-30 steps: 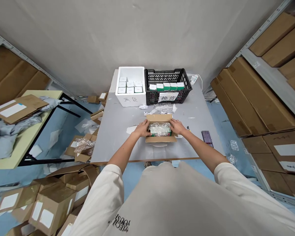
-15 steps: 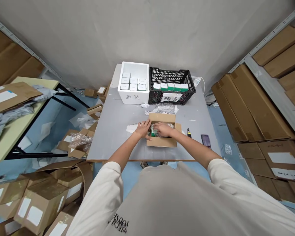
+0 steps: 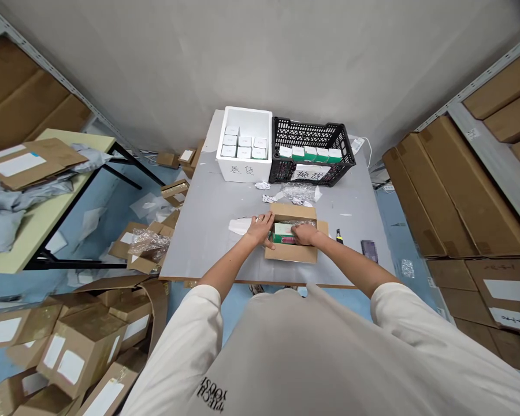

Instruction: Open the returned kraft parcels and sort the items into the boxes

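An open cardboard box (image 3: 291,253) lies on the grey table in front of me with its flaps spread. My left hand (image 3: 260,229) grips its left side, fingers at the upper corner and thumb lower down. Inside lies a small green and white box (image 3: 282,230), with clear bubble wrap (image 3: 302,222) behind it. My right hand (image 3: 304,234) reaches into the carton, its fingers closed around the right end of the small box; the fingertips are partly hidden.
Behind stand a white foam bin (image 3: 245,171) and a black plastic crate (image 3: 350,159), both holding small green and white boxes. A utility knife (image 3: 339,236) and a phone (image 3: 369,251) lie at right. Cartons (image 3: 84,341) crowd the floor at left; shelves (image 3: 472,134) stand right.
The small green and white box now shows more of its top and front. My right hand has shifted from over the bubble wrap to the box's right end. The whole view has shifted slightly.
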`<state>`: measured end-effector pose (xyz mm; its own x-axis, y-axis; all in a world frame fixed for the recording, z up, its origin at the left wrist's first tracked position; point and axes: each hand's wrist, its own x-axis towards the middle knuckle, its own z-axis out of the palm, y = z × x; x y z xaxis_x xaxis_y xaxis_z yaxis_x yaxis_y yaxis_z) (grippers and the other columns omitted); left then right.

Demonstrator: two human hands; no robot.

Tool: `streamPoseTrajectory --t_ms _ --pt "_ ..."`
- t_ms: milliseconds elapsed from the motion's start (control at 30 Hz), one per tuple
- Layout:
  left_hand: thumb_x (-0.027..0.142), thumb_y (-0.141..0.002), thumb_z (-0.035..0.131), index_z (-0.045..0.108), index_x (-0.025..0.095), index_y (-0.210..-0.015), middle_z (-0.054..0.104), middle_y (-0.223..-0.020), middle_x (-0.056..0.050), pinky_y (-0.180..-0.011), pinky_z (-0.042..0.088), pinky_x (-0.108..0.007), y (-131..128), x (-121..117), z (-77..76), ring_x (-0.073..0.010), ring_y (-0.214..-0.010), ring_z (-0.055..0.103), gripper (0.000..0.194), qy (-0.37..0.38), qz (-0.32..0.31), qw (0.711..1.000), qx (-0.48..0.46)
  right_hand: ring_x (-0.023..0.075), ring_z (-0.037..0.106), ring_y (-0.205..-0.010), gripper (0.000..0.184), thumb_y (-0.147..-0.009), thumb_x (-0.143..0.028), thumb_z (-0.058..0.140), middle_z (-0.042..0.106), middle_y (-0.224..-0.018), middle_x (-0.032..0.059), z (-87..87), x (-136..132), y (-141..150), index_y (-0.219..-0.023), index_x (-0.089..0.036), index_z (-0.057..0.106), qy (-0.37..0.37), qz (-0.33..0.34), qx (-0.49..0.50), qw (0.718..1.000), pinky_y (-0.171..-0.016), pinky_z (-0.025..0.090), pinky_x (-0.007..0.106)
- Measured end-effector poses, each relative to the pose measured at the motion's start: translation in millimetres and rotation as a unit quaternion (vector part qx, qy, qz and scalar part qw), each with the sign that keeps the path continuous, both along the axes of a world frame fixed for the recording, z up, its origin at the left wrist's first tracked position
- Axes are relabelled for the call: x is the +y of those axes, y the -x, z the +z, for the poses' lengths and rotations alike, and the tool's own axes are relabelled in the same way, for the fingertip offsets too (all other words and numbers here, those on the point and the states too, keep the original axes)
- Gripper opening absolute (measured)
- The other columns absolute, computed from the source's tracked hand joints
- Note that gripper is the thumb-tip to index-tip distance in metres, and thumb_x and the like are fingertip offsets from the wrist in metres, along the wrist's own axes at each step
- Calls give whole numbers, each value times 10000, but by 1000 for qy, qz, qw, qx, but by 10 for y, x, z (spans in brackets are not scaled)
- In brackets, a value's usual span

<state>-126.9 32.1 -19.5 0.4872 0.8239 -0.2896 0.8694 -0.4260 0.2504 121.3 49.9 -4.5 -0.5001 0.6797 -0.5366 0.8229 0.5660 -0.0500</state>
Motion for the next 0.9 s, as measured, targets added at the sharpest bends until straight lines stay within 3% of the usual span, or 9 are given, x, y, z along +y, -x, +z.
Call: streamPoseTrajectory --t_ms 167,367,500,667,900 --pt "736 -564 858 78 228 -1674 126 -1728 -208 -1187 238 -582 -43 -10 16 -456 -1489 272 1448 -4 1 1000 0 398 700 -1116 540 -992 -446 513 715 -1226 259 23 46 222 -1435 -139 535 18 -63 -28 997 -914 532 498" --pt "762 -554 855 74 219 -1676 116 -1728 -215 -1193 229 -592 -53 8 3 -470 -1493 266 1471 0 3 1000 3 430 633 -1235 822 -833 -588 748 547 -1445 267 -102 144 551 -1507 -207 474 27 -63 -70 995 -960 533 523" --pt "763 -548 862 63 202 -1677 114 -1727 -221 -1191 239 -579 -51 15 -20 -457 -1489 275 1493 -4 0 1000 4 418 612 -1240 834 -761 -444 841 551 -1433 247 -214 157 660 -1483 -198 503 11 -40 -90 995 -982 533 524" --pt "804 -535 846 6 206 -1679 86 -1732 -219 -1204 221 -569 -54 11 -25 -452 -1512 240 1540 8 4 1000 14 391 520 -1342 791 -701 -274 852 534 -1470 230 -349 148 676 -1425 -158 556 -20 25 -25 999 -1089 476 470" --pt "799 -539 848 1 200 -1680 80 -1732 -222 -1212 217 -572 -58 -6 4 -455 -1516 242 1542 8 2 1000 19 399 551 -1329 807 -626 -211 902 621 -1403 202 -429 190 689 -1373 -187 600 24 -4 -38 999 -1070 479 471"
